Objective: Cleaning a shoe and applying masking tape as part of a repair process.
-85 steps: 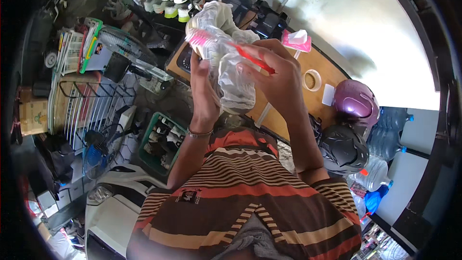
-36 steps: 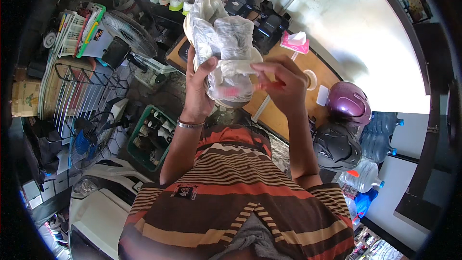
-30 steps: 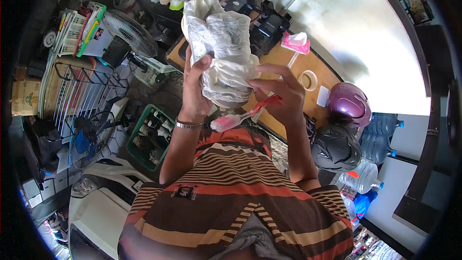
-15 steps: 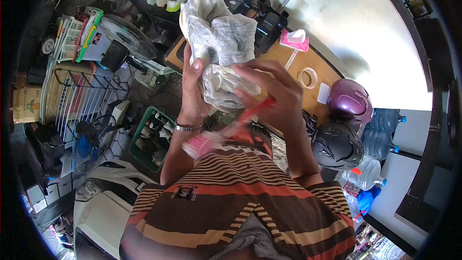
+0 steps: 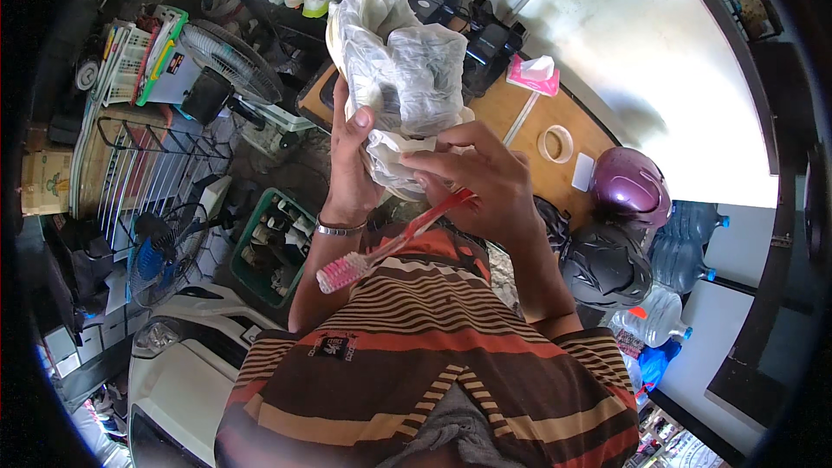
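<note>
Now the red-handled brush (image 5: 399,243) has been swung off the wrapped shoe (image 5: 390,78), its handle kept clasped in the right hand (image 5: 490,182), whose thumb and forefinger are brought to the crumpled wrap (image 5: 392,156); brushing seems paused. Aloft, the shoe is gripped by the left hand (image 5: 351,165).

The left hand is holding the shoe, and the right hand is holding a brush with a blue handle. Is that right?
Not quite: the handle isn't blue. The head view shows it's red. The rest is right: the left hand holds the shoe, and the right hand holds the brush.
</note>
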Available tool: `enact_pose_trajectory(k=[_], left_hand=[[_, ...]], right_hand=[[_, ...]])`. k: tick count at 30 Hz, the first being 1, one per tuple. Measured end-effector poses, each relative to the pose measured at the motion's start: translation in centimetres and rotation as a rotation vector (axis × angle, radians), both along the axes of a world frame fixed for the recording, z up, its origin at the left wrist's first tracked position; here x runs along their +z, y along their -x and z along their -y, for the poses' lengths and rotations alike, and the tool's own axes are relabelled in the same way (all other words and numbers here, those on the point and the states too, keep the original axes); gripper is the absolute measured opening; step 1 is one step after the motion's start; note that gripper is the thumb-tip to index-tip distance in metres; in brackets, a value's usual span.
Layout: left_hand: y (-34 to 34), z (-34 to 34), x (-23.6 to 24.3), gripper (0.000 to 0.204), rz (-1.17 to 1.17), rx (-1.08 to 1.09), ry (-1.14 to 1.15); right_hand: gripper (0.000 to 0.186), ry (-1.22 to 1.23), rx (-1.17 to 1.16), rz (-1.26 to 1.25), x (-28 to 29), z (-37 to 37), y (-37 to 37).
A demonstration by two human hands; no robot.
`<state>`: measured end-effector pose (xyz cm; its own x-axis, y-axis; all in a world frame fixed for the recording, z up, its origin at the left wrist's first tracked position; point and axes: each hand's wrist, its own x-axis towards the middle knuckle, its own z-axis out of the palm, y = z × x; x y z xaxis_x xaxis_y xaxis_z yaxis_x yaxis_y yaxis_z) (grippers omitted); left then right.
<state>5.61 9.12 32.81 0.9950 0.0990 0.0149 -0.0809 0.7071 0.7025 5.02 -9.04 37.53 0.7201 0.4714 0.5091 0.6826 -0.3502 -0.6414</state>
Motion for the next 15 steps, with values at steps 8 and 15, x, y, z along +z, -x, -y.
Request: enact_pose_trajectory(k=[8,15], left_hand=[[-0.1,-0.7,-0.9,0.101,-0.005,-0.025,-0.02],[-0.3,-1.2,-1.1,0.106,-0.052,-0.041,0.0]], right_hand=[[0.032,0.06,-0.027,-0.038,0.5,0.5,0.1],[0.016,-0.278,-0.186,-0.052,-1.5,2.6,-1.3]])
